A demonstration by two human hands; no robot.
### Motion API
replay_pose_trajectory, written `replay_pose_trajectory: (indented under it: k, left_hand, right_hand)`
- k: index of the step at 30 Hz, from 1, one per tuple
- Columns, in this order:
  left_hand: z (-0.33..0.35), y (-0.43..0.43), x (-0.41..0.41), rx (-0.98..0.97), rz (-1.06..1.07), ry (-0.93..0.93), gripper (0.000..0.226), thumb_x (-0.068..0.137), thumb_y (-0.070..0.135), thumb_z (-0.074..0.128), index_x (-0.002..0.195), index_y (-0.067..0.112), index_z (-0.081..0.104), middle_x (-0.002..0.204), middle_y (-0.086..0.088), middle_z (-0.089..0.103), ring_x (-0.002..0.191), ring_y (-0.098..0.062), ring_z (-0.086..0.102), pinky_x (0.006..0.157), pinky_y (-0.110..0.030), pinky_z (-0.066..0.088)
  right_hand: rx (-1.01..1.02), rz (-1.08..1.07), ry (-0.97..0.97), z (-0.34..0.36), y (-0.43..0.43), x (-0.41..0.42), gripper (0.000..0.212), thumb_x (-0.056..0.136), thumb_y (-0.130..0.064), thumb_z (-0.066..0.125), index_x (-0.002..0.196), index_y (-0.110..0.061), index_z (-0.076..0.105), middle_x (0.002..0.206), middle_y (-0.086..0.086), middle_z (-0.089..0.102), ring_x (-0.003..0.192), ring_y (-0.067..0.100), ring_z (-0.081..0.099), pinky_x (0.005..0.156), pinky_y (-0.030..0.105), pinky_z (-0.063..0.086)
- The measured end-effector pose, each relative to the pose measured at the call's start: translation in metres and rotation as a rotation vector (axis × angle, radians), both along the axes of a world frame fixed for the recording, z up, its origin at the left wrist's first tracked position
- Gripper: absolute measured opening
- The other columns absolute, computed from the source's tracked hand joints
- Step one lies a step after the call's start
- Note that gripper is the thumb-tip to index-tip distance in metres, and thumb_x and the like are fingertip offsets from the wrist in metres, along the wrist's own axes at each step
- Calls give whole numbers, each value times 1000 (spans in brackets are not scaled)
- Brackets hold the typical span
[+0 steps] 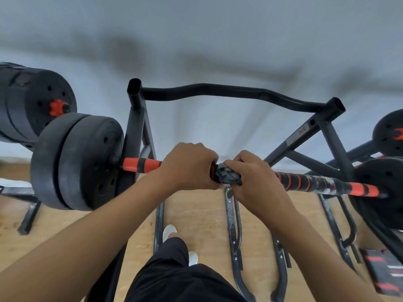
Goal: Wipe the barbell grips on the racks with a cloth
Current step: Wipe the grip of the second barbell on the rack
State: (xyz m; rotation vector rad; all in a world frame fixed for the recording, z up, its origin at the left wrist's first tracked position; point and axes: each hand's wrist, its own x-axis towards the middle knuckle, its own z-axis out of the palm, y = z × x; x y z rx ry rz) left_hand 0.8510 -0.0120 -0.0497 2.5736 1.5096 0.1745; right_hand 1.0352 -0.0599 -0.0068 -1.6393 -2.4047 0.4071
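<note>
A barbell [305, 182] lies across a black rack [139, 127] in front of me, with orange-and-black striped grips and black plates at both ends. My left hand [187, 166] is closed around the bar just right of the left orange grip [139, 164]. Right beside it, my right hand [255, 177] presses a crumpled grey cloth [229, 175] around the bar's middle. The two hands almost touch. The bar's right part shows spiral orange stripes and a worn whitish patch.
A second loaded barbell with an orange collar [57, 107] rests at the upper left. More black plates [388, 134] sit at the right. Black rack legs [232, 225] run along the wooden floor beneath, next to my white shoes [169, 231]. A black-and-red box [386, 271] lies at the lower right.
</note>
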Motion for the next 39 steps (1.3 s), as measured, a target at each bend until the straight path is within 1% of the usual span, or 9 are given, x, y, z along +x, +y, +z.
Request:
replay_pose_trajectory:
  k: [3,6,10,19,22,26,30,35,39]
  left_hand:
    - [-23,-21,-1,327,33,116,52,76,60,77,73,19,46,57,6,47,47,-17,38,49,-29,30]
    - [-32,-23,1,333,70,151,39,77,36,79,74,19,45,57,5,38,47,-19,37,48,-29,31]
    - [-10,1,6,65,101,188,27,87,32,58,67,20,45,57,5,48,48,-17,47,51,-27,40]
    - [16,40,0,-695,82,0,24,81,31,79,77,10,70,52,3,65,50,-16,66,54,-28,53]
    - [15,39,-2,-684,82,-37,24,79,32,78,86,9,72,56,2,66,51,-14,68,52,-25,53]
    - [15,36,-2,-623,84,-21,20,80,35,77,85,19,68,58,4,68,45,-8,65,50,-22,49]
    - [15,34,-2,-580,86,3,22,80,39,78,90,24,65,67,2,72,48,-8,67,51,-23,52]
    - [10,34,-1,-529,97,33,28,77,42,78,96,25,66,72,2,73,58,-12,71,59,-27,60]
    - [4,28,2,-344,85,107,31,77,46,76,99,28,62,77,6,63,68,-12,64,68,-34,60]
  right_hand:
    - [-34,-27,41,4,15,-3,19,87,-9,67,103,-18,73,92,-4,51,83,14,51,68,32,50]
    - [-57,-50,9,2,20,-6,8,91,-16,63,94,-18,70,90,-4,49,81,14,52,68,32,51]
    - [25,-51,-82,-4,12,-13,10,91,-15,61,99,-11,64,96,-2,42,80,15,42,64,34,50]
    - [134,-61,-75,-20,-8,-14,39,78,-4,78,114,-9,66,96,5,53,80,20,55,48,26,41]
    - [76,-79,51,-22,-24,0,39,82,-17,79,120,-18,69,99,-4,56,85,14,56,61,24,49]
    - [29,-187,181,-24,-31,15,34,83,-11,75,115,-21,67,100,-7,62,88,14,59,70,26,51]
    - [61,-249,189,-16,-10,12,28,84,-10,70,106,-22,57,94,-8,61,82,15,56,65,37,53]
    - [96,-198,141,-16,7,7,24,81,-2,64,86,-17,47,78,-5,49,67,18,45,53,34,39]
    - [127,-233,108,-20,20,4,25,81,-7,68,85,-17,45,79,-4,50,70,18,46,55,34,41]
